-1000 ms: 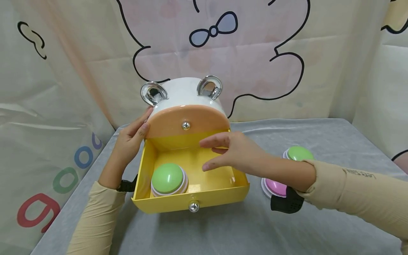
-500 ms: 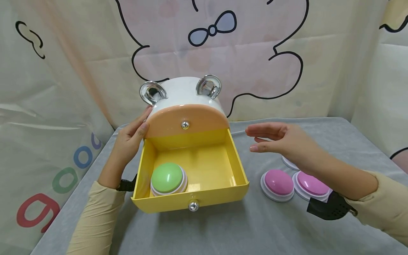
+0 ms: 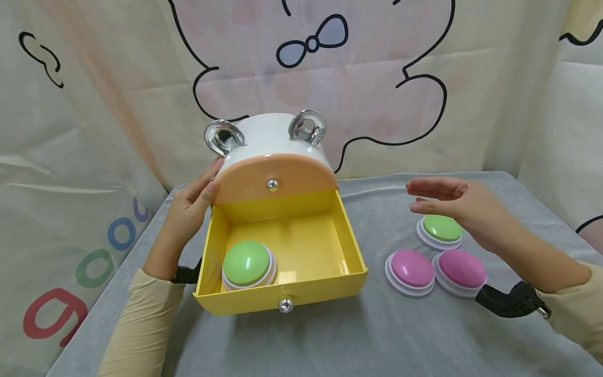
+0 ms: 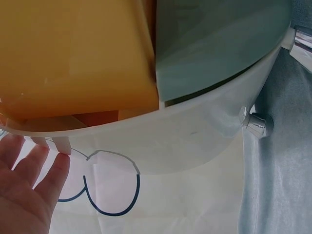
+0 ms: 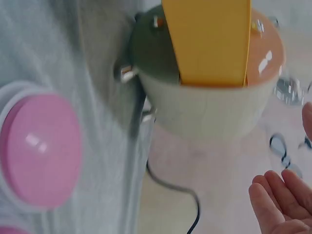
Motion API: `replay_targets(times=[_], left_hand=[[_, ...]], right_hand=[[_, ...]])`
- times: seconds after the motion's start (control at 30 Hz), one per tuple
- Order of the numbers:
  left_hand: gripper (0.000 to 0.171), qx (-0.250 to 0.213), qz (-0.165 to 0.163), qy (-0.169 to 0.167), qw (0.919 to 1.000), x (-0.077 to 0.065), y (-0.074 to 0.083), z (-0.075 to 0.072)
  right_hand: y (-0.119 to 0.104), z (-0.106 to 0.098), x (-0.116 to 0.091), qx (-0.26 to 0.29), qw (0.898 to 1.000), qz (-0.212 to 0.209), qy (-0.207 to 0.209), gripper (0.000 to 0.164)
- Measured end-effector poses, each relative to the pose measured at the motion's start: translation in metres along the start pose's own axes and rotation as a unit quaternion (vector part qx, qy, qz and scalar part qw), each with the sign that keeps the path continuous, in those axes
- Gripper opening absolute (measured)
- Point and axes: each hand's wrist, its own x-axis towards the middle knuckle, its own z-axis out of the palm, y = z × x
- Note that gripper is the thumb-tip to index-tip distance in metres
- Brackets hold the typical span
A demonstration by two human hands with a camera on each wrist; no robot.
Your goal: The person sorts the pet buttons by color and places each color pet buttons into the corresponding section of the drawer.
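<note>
A white drawer box with two shiny silver ears stands on the cloth. Its yellow drawer is pulled out. Inside, at the front left, sits a green-domed push button with a white base. My left hand rests on the box's left side with fairly straight fingers; in the left wrist view, fingertips touch the white shell. With nothing in it, my right hand is raised over the table, fingers extended and thumb apart. It partly overlaps a second green-domed button in the head view.
Two pink-domed buttons, one on the left and one on the right, lie close together on the grey cloth. Above the drawer is a peach front panel; a green panel shows in the left wrist view. Printed curtains hang behind.
My right hand has moved from over the yellow drawer out to the right, uncovering the loose buttons. My left hand stays on the box, and the button in the drawer has not moved.
</note>
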Motion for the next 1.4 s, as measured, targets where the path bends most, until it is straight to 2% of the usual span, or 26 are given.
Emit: replay_targets(times=[0.2,0.67,0.83,0.97,1.17,1.4], left_hand=[[0.044,-0.002,0.01,0.002,1.0,0.001,-0.001,0.0],[0.044,0.001,0.003,0.0,1.0,0.0,0.0,0.001],[0.044,0.003,0.003,0.0,1.0,0.0,-0.001,0.001],[0.044,0.005,0.004,0.0,1.0,0.0,-0.002,0.001],[0.044,0.003,-0.005,-0.002,1.0,0.0,-0.002,0.001],[0.044,-0.001,-0.006,-0.002,1.0,0.0,-0.002,0.001]], right_hand=[[0.031,-0.019,0.003,-0.002,1.0,0.022,-0.003,0.045],[0.103,-0.054,0.017,-0.027,0.998,0.054,-0.005,0.055],[0.12,-0.056,0.02,-0.051,0.996,0.074,-0.025,0.073],[0.131,-0.054,0.022,-0.069,0.993,0.086,-0.044,0.079],[0.136,-0.046,0.025,-0.09,0.989,0.097,-0.069,0.087],[0.14,-0.041,0.027,-0.098,0.986,0.114,-0.071,0.094]])
